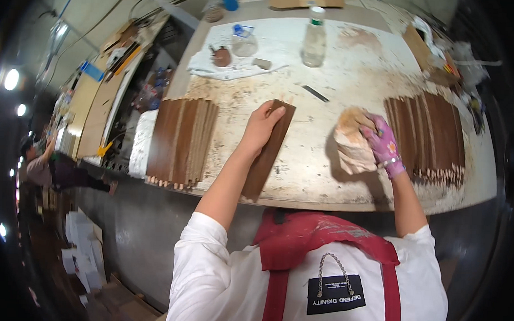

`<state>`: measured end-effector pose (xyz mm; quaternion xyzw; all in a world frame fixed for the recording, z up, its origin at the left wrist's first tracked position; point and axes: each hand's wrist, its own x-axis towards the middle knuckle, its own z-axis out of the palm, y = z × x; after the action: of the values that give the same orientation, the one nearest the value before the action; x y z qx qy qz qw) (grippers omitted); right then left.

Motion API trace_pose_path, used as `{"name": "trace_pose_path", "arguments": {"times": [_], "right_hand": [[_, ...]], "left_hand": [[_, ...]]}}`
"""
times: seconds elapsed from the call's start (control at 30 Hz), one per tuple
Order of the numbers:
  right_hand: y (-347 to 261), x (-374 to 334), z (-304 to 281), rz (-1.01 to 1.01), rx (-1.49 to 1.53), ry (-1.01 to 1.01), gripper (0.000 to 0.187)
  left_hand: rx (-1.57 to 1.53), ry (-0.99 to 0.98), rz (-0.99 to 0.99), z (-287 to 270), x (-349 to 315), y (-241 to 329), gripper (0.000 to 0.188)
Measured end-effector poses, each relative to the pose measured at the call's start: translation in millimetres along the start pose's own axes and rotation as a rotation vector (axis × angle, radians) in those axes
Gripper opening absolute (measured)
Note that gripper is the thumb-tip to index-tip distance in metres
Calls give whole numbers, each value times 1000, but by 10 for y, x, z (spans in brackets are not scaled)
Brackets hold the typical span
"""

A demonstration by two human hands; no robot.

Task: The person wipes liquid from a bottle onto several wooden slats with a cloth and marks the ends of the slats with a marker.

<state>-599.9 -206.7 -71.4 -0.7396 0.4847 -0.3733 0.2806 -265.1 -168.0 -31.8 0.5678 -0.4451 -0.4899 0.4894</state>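
My bare left hand [262, 125] grips a dark brown wooden slat [272, 152] near its far end, thumb over the top. Pale dowel pegs stick out of that end, and the slat's near end reaches the table's front edge. In a purple flowered glove, my right hand [383, 143] is closed on a stained, crumpled cloth [351, 142], held to the right of the slat. One stack of brown slats [178, 141] lies left of my left hand. Another stack of slats [426, 132], with pegs at the near ends, lies right of my glove.
A clear bottle [314, 41], a jug with a blue top [244, 42] and a small brown pot [220, 56] stand toward the back. Near the middle of the worktable [318, 188] lies a dark flat strip [315, 93]. Another person [56, 167] is at a bench far left.
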Motion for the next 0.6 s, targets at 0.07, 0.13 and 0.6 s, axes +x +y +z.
{"name": "trace_pose_path", "arguments": {"times": [0.07, 0.13, 0.6], "right_hand": [[-17, 2, -81, -47, -116, 9, 35], [-17, -55, -103, -116, -263, -4, 33], [69, -296, 548, -208, -517, -126, 22]], "left_hand": [[247, -191, 71, 250, 128, -188, 37], [442, -342, 48, 506, 232, -377, 38], [1054, -123, 440, 812, -290, -1019, 63]]}}
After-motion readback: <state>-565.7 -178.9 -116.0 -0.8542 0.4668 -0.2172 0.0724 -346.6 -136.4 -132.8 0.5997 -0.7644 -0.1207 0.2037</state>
